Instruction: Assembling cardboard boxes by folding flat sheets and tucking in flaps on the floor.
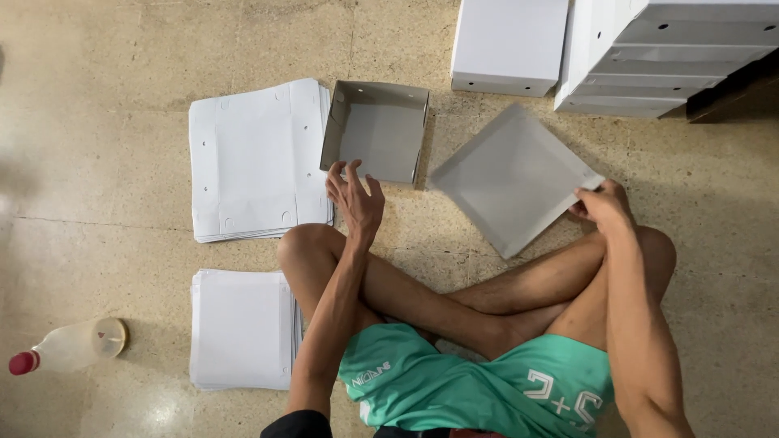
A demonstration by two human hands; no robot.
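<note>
Speckled floor under my crossed legs; my right hand pinches the corner of a grey lid, while my left hand hangs open, fingers spread, just below a folded tray. Left of it lie flat sheets, further off a bottle

Bare floor lies open at far left; ahead, a folded box tray and a grey lid block the middle, flat card stacks crowd the left, finished white boxes wall the far right.
</note>
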